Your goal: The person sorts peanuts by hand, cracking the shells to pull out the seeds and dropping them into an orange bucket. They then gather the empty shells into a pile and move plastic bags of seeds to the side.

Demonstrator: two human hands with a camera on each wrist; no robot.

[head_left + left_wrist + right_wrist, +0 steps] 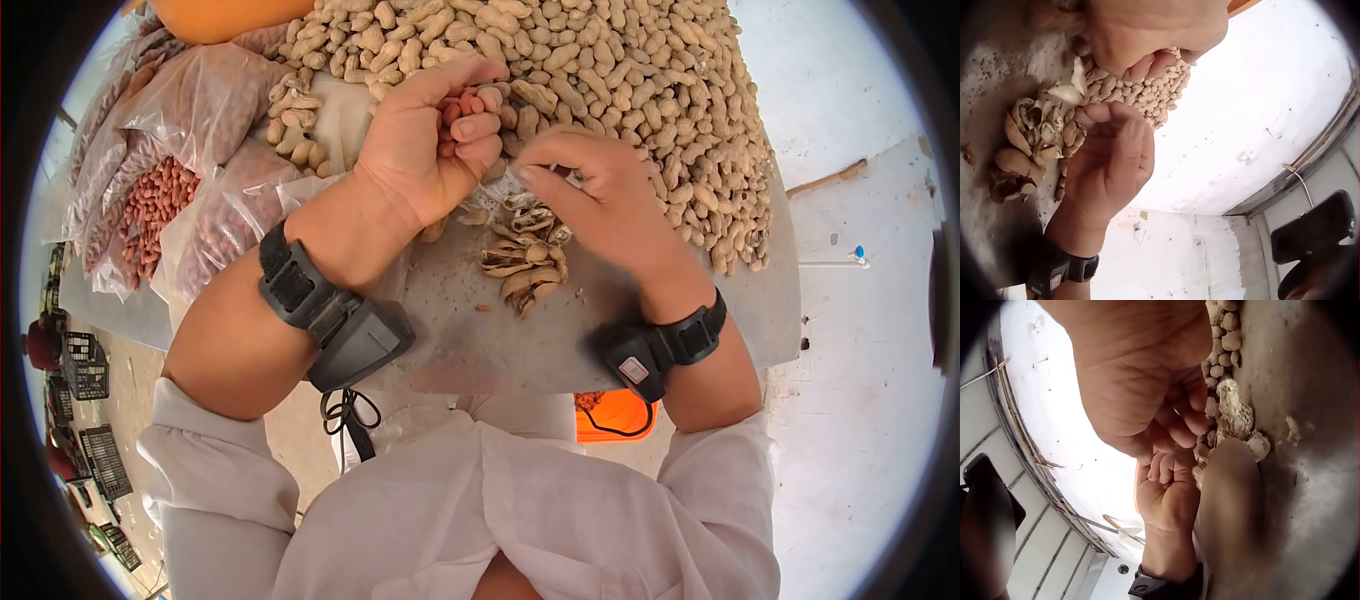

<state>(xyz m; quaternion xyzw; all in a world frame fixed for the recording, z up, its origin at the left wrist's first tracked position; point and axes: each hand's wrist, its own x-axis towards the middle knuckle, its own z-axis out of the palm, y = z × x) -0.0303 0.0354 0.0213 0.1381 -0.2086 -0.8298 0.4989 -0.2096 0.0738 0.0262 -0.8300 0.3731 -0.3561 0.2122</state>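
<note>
My left hand (435, 140), palm up at the near edge of a heap of unshelled peanuts (640, 100), holds several red peanut kernels (458, 112) under its curled fingers. To its right is my right hand (600, 195), fingers loosely bent and thumb close to the forefinger. No peanut shows in the right hand, also seen in the left wrist view (1110, 156). Split, empty peanut shells (525, 260) lie in a small pile on the grey tabletop (450, 340), below and between the hands. The right wrist view shows both hands close together.
Clear plastic bags (205, 95) of red kernels lie on the left, one with loose kernels (160, 205) showing. An orange container (220, 15) stands behind them. Under the table's near edge is an orange tub (620, 420). Black crates (105, 460) stand on the floor at left.
</note>
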